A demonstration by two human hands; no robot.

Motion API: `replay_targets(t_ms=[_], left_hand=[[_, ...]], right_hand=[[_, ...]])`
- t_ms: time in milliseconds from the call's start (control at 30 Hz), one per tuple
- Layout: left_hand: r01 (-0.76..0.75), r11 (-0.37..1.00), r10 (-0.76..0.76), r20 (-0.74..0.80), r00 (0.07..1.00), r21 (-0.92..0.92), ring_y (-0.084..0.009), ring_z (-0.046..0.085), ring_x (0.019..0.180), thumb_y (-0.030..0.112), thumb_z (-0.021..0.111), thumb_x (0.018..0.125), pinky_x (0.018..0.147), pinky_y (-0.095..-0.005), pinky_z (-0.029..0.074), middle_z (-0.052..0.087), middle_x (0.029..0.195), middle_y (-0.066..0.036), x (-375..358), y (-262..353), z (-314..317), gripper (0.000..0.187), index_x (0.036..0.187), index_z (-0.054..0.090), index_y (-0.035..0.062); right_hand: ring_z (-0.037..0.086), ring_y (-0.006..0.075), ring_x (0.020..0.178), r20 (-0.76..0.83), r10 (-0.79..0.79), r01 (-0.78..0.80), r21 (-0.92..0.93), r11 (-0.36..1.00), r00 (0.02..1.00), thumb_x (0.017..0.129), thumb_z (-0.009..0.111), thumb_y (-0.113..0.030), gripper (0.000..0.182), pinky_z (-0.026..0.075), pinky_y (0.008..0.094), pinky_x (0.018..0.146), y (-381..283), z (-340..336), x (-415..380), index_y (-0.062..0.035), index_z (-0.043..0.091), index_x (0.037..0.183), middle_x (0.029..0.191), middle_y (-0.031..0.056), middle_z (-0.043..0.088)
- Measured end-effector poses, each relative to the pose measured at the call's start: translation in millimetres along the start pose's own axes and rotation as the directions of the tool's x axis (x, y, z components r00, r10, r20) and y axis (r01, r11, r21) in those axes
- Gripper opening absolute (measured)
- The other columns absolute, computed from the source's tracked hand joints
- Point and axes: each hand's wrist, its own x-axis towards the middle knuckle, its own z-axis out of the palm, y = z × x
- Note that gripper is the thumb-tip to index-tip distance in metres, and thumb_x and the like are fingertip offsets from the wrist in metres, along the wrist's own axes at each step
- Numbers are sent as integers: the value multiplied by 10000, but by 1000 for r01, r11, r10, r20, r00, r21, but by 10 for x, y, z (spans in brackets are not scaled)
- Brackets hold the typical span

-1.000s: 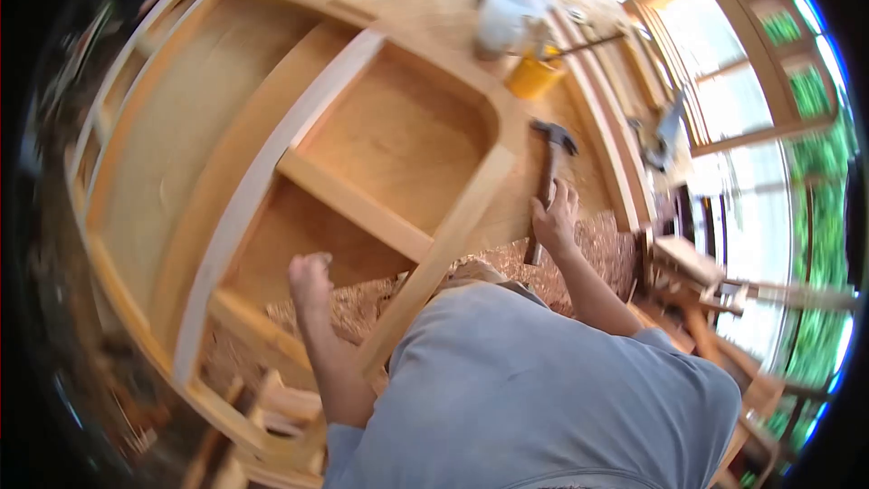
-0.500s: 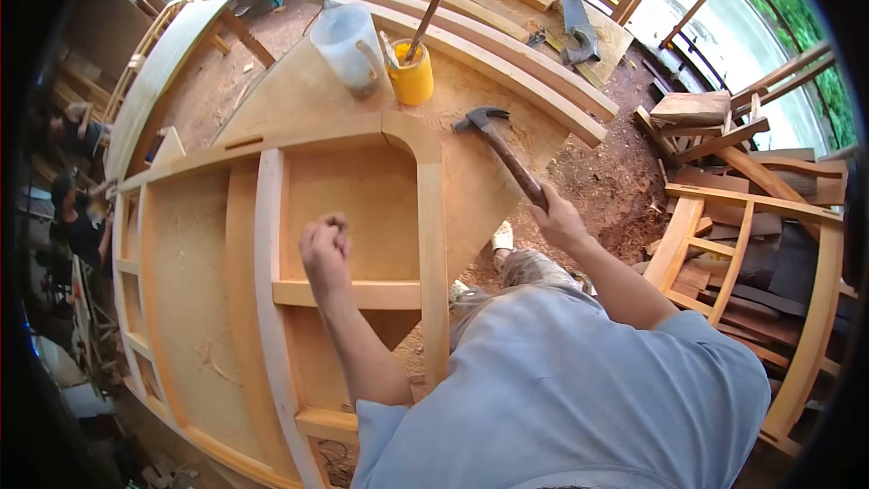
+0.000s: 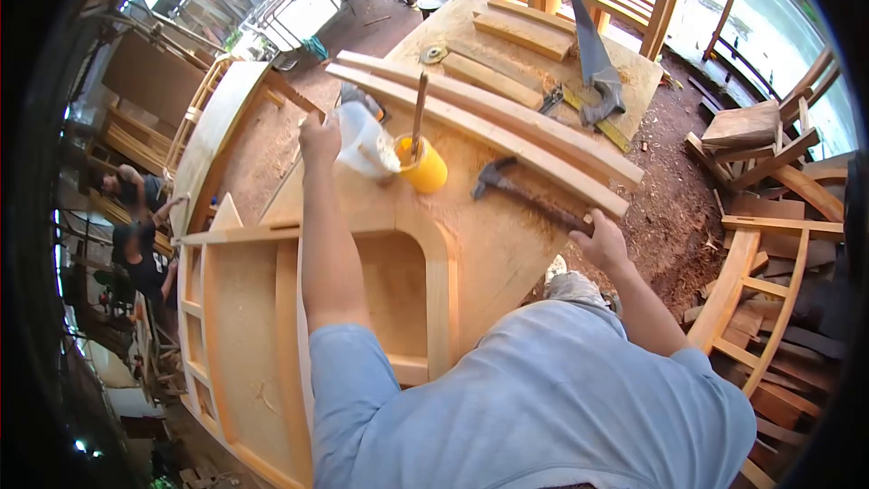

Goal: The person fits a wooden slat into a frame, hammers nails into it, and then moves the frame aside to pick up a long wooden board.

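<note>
My left hand [image 3: 319,138] is closed at the left edge of a translucent plastic pitcher [image 3: 355,131], which leans over towards the right; whitish bits show near its lower right end. Right beside the pitcher stands a yellow cup [image 3: 425,172] with a wooden stick [image 3: 419,113] upright in it. A claw hammer [image 3: 534,204] is in my right hand [image 3: 602,240], gripped by the end of its handle. Its head lies low over the plywood tabletop, right of the cup. A wooden frame panel [image 3: 441,299] with a rounded corner sits under my left arm.
Long planks [image 3: 489,131] cross the table behind the hammer. Farther back are a handsaw [image 3: 597,63] and short wood pieces [image 3: 523,34]. Wooden frames [image 3: 742,281] and scraps are piled at the right. Other people [image 3: 136,244] are at the far left.
My left hand has moved from above the frame panel forward to the pitcher, which now tilts instead of standing upright. The hammer has come down lower over the table. My view has shifted.
</note>
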Motion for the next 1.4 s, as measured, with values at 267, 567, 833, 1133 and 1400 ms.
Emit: replay_targets(t_ms=[267,567,833,1133,1400], left_hand=[[-49,853,-157,345,925,520,-383,631,1159,307,758,768,975,-430,503,643,1181,-321,99,-29,608,565,1185,621,-49],[39,860,-95,85,992,509,-342,660,842,164,728,684,779,-437,524,675,918,-230,267,-371,-429,358,955,624,-46],[91,957,-119,90,989,275,-141,651,727,31,666,865,692,-289,521,711,831,-89,-967,2006,-1478,124,931,652,-74],[15,983,-102,478,872,183,-301,610,585,97,717,839,577,-388,478,635,700,-192,-2116,1926,-507,129,793,675,-16],[-166,983,104,507,855,78,-408,633,701,133,653,881,639,-430,521,651,769,-196,-2583,2127,710,116,901,676,21]], right_hand=[[660,439,946,148,-73,71,18,997,986,840,735,-366,622,518,517,823,120,-55,128,2,496,1281,997,249,688],[651,466,884,129,-47,34,98,995,991,827,756,-333,716,518,522,785,112,-213,488,70,404,1303,925,301,661],[640,454,946,132,-60,49,87,995,989,829,756,-338,611,511,512,827,161,-285,577,56,511,1228,978,287,662],[637,434,998,226,-77,66,57,996,971,835,754,-356,584,505,488,880,123,-396,649,41,572,1224,1021,271,666],[515,411,1262,460,-191,229,-27,973,867,865,738,-332,767,435,455,1039,-141,-770,641,26,395,1451,1374,257,527]])
